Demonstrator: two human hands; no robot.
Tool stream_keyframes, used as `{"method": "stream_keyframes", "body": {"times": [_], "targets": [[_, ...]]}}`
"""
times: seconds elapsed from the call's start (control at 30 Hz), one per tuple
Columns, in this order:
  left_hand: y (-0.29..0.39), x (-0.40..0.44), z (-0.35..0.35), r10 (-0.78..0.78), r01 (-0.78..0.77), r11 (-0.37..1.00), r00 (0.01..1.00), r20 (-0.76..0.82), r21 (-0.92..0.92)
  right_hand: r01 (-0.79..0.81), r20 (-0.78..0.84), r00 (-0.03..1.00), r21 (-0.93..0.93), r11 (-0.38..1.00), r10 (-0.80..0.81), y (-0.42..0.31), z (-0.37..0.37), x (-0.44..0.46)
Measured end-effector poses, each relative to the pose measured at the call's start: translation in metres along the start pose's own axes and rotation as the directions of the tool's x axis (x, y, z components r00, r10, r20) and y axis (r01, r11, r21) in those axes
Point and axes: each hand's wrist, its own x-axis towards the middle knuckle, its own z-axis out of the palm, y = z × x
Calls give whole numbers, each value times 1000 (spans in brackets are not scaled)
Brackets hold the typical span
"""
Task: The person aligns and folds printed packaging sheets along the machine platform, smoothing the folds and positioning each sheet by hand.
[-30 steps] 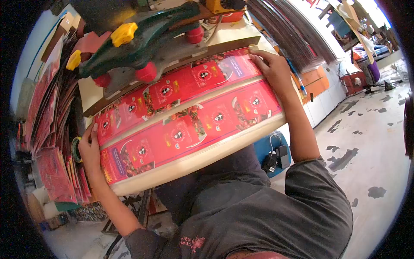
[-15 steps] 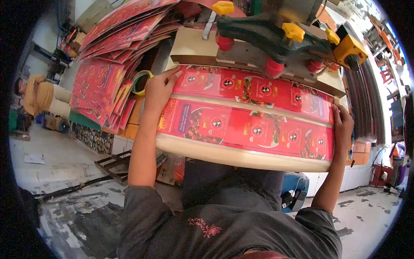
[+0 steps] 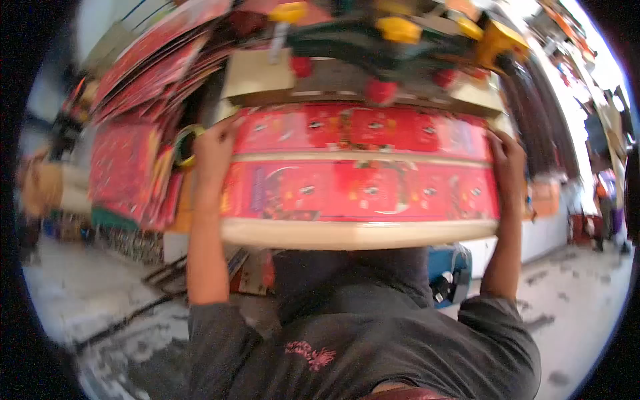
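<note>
Two long red printed sheets with food pictures and round logos lie one behind the other on a cream-coloured board. My left hand (image 3: 215, 147) is at the left end of the far printed sheet (image 3: 400, 130), its fingers bent over the corner. At the opposite end, my right hand (image 3: 509, 157) has its fingers curled on the right edge of that sheet. The near printed sheet (image 3: 347, 193) lies between my forearms, closer to my body, above the rounded front edge of the cream board (image 3: 360, 235). Motion blur softens the fingertips.
Behind the sheets stands a dark green machine clamp (image 3: 340, 41) with yellow knobs (image 3: 399, 30) and red feet (image 3: 381, 92). Stacks of red printed sheets (image 3: 123, 163) and a roll of tape (image 3: 187, 145) are at left. A dark stack (image 3: 543, 127) stands at right. A person (image 3: 50, 180) is far left.
The whole view has swung and blurred, so the scene sits further left. Both hands remain at the ends of the far printed sheet.
</note>
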Motion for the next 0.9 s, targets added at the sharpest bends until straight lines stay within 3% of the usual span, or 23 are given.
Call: {"method": "stream_keyframes", "body": {"times": [0.07,0.1,0.17,0.2,0.37,0.7,0.77,0.8,0.87,0.9], "targets": [[-6,1,3,51,-52,994,999,-12,-96,-19,-13,1000,-61,998,18,-1,-2,0],[-8,3,1,-21,23,999,999,37,-36,-15,-37,999,-67,998,12,4,-2,0],[0,0,-9,-10,7,999,996,84,43,-32,-61,998,-192,981,21,23,0,3],[2,-3,-12,55,-53,998,997,55,-32,-36,-58,998,-202,979,24,15,-1,1],[4,0,-5,9,-6,999,998,62,-40,-67,-64,997,-265,962,52,16,-1,3],[-2,1,-3,26,-23,998,998,57,-60,-47,-99,995,-265,963,21,19,1,4],[-2,2,-4,20,-20,1000,998,68,7,-32,-103,995,-261,965,5,20,2,4],[-4,2,-5,9,-15,997,997,78,70,-29,-107,994,-229,973,4,19,1,3],[5,-2,-8,52,-51,998,998,43,-24,6,-96,995,-212,977,-27,22,2,5],[-10,2,-5,-62,52,989,995,73,138,-68,-54,996,-51,996,65,11,0,2]]}}
